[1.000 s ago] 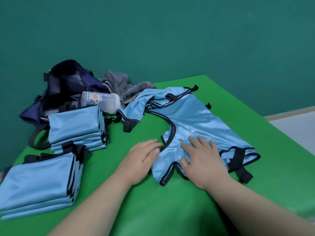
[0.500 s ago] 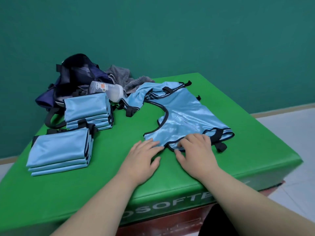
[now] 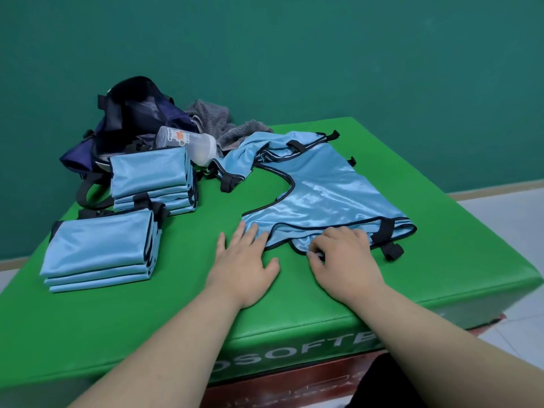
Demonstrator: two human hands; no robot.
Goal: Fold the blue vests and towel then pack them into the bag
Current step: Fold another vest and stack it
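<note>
Forearms come in from the bottom edge over the front of the green padded block (image 3: 147, 334), whose front face carries white letters partly hidden by the arms. The left hand (image 3: 244, 260) lies flat on the block's top, fingers straight and a little apart, its fingertips resting on the near left corner of the unfolded vest (image 3: 323, 195). The right hand (image 3: 347, 260) sits just beside it to the right, fingers curled in, thumb and forefinger pinching the black-trimmed near hem of that vest.

The unfolded vest is shiny light blue, spread over the right half of the block, with black straps at its near right corner and its far left part bunched up. Left of the hands, well apart from them, the near stack (image 3: 100, 248) of folded blue vests lies square on the block. The far stack (image 3: 150, 175) of folded vests sits just behind it, touching it.

Behind the far stack a clear plastic bottle (image 3: 188, 142) lies on its side, its pale cap end toward the unfolded vest. A crumpled grey towel (image 3: 215, 122) lies past the bottle at the far edge. The dark navy bag (image 3: 132, 119) stands open at the far left corner, beside the towel, a strap looping down near the far stack. A teal wall (image 3: 323, 54) rises behind the block, and pale floor (image 3: 515, 201) shows at right
</note>
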